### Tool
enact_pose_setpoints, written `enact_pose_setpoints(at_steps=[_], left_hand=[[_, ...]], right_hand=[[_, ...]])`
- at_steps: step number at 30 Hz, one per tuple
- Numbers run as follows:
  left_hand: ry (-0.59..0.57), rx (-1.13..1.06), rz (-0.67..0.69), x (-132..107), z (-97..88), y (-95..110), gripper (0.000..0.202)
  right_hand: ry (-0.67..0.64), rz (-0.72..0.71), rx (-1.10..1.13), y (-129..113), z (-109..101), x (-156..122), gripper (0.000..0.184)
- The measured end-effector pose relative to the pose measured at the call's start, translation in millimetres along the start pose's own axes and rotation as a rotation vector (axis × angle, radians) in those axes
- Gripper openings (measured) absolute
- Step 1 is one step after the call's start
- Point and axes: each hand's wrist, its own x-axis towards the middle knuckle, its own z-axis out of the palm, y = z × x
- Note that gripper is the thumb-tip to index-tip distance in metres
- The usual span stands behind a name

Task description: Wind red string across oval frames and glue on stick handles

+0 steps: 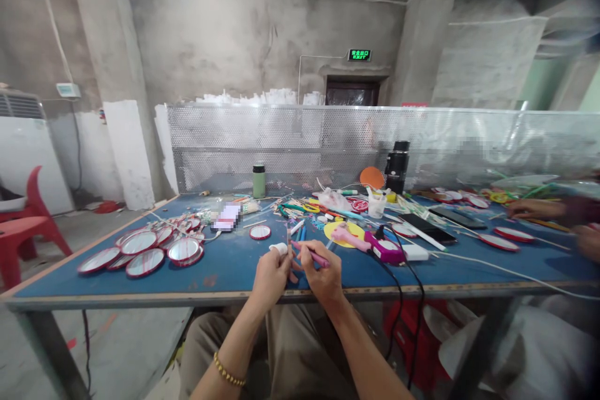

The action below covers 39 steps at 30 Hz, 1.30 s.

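Observation:
Near the front edge of the table, my left hand (pixel 270 276) is closed on a thin brownish stick (pixel 289 236) that points up and away from me. A white wrap (pixel 280 249) shows at its fingertips. Close beside it, my right hand (pixel 325 276) pinches a pink pen-like tool (pixel 319 258), its tip by the stick. Just beyond my hands lie blue marker-like sticks (pixel 300 234) and a small round red-rimmed disc (pixel 260 232) with a pale face. What the lower fingers of my left hand cover is hidden.
Red-rimmed discs (pixel 142 242) pile up on the left, near a phone (pixel 227 217). To the right are a yellow disc (pixel 338 235), a pink tool (pixel 350 239), a purple box (pixel 385 249) and black cables (pixel 401 300). A green bottle (pixel 259 182) stands behind. Another person's hand (pixel 527 208) is at far right.

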Motion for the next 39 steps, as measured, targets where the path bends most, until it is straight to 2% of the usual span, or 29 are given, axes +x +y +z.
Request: enact_pose_setpoints(at_steps=[8,29,34,39], left_hand=[[-0.021,-0.005,-0.003,-1.9,-1.5,6.7,0.027],[-0.027,-0.013,0.006,-2.4,-2.0,8.0,0.028],[-0.023,-0.032,-0.006,-1.6,-1.8,7.2,0.026],[-0.027,-0.021,-0.006,-0.5,-2.1,7.5,0.028]], right_hand=[[-0.048,-0.035,-0.013,-3.4,-0.5,2.9,0.018],[-0.039,-0.061,-0.072,-3.4,-1.3,1.5,0.020],[0.004,-0.042,-0.080,-4.1,-1.1,1.5,0.019],[-0.029,-0.062,-0.066,-3.0,-0.9,1.3,0.019]])
